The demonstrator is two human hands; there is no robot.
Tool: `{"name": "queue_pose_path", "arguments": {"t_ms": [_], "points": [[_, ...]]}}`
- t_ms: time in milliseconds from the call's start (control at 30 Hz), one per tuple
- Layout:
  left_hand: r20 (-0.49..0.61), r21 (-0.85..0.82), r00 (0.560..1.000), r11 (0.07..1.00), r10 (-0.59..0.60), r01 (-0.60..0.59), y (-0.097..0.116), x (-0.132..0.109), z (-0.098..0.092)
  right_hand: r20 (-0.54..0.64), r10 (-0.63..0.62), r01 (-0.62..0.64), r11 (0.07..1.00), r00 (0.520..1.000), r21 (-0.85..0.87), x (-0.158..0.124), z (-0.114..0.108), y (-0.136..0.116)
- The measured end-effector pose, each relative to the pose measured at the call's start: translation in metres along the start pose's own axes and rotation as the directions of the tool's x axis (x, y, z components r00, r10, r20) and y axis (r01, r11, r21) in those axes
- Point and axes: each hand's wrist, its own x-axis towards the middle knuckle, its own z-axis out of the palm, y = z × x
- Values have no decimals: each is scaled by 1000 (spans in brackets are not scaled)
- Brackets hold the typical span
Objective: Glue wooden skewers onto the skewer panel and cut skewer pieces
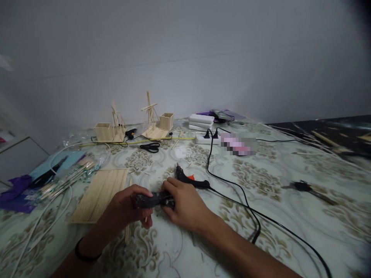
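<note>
My left hand [127, 206] is closed around one end of a dark, black-handled tool [149, 199]. Its exact kind is unclear because my fingers cover much of it. The fingers of my right hand [184, 200] are closed on the tool's other end. A small pale tip, perhaps of a thin stick, shows under my left fingers. Just beyond my right hand, a black glue gun [193, 181] with an orange trigger lies on the table. To the left of my left hand lies a flat panel of thin wooden sticks [100, 193], and a few loose sticks lie between.
Two wooden stick models [103, 132] [166, 122] stand at the back. Black scissors [150, 147] lie before them. A white power strip [199, 139] feeds black cables [232, 183] running right. Bagged sticks [69, 177] lie left; another dark tool [303, 186] lies right.
</note>
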Motion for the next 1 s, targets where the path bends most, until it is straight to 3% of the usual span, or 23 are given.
{"name": "queue_pose_path", "arguments": {"t_ms": [600,1000], "points": [[-15,-57,1000,998,-22,21,9,-2,6,15,18,-18,1000,1000,6,0,-2,0],[137,-96,990,995,32,-19,-4,1,-8,54,16,-17,999,998,30,0,-3,0]]}}
